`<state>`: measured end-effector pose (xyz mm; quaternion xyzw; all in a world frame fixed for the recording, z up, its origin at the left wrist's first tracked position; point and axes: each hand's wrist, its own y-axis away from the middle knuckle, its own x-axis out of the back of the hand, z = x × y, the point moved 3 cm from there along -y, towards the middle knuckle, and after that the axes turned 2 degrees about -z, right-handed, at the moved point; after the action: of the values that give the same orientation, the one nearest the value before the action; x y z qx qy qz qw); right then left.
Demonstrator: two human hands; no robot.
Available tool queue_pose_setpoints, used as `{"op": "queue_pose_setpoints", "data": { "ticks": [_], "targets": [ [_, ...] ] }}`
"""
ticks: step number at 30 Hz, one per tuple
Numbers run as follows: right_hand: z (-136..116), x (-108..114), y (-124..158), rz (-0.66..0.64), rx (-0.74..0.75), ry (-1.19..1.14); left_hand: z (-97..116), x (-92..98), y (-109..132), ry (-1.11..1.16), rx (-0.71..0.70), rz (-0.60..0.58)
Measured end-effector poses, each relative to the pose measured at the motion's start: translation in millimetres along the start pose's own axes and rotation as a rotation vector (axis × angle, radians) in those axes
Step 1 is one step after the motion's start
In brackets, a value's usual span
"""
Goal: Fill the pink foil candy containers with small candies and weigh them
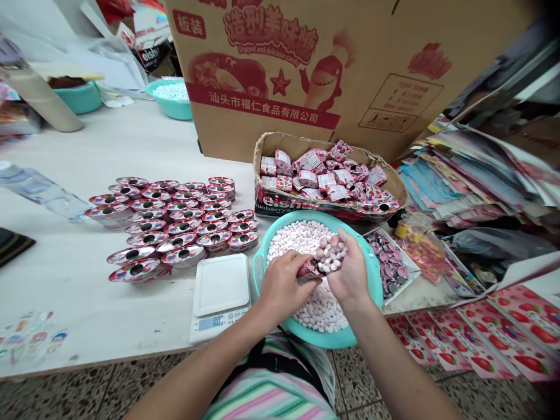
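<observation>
My left hand (pixel 282 286) grips a small red-and-white candy packet (pixel 308 271) by its side, with the packet's open end close to my right hand (pixel 350 269). My right hand is cupped around a heap of pale pink and white round candies (pixel 331 254). Both hands hang over a teal basin (pixel 335 338) filled with more of these candies (pixel 294 245). A white digital kitchen scale (pixel 221 297) sits just left of the basin. Past it lie rows of round red-and-silver candy containers (pixel 175 224).
Behind the basin, a low cardboard tray (pixel 297 143) holds red-and-white packets. A large printed carton (pixel 271 76) stands beyond it. A second teal bowl (pixel 168 99) sits far left. Printed sheets (pixel 475 181) are piled right, and strawberry-printed sheets (pixel 494 332) lie on the floor.
</observation>
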<state>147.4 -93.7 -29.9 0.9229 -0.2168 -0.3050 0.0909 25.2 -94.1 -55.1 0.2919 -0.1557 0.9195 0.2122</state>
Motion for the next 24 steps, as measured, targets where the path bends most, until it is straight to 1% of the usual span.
{"op": "queue_pose_setpoints", "data": {
  "ticks": [3, 6, 10, 16, 20, 24],
  "targets": [
    [0, -2, 1, 0.022, -0.022, -0.035, -1, 0.0, 1, -0.001, -0.014, 0.004],
    [0, -3, 2, 0.002, -0.016, -0.036, 0, -0.7, 2, 0.008, -0.018, 0.003],
    [0, -3, 4, -0.025, 0.003, -0.008, 1, -0.8, 1, 0.05, 0.007, 0.012],
    [-2, -2, 3, -0.016, 0.022, 0.032, 2, 1.4, -3, 0.079, 0.007, 0.015],
    [-5, -5, 3, -0.071, 0.043, 0.038, 3, 3.0, -7, 0.121, 0.004, 0.021],
    [-7, -7, 4, -0.105, 0.08, 0.069, 3, 1.9, -8, 0.112, -0.009, 0.02]
  ]
}}
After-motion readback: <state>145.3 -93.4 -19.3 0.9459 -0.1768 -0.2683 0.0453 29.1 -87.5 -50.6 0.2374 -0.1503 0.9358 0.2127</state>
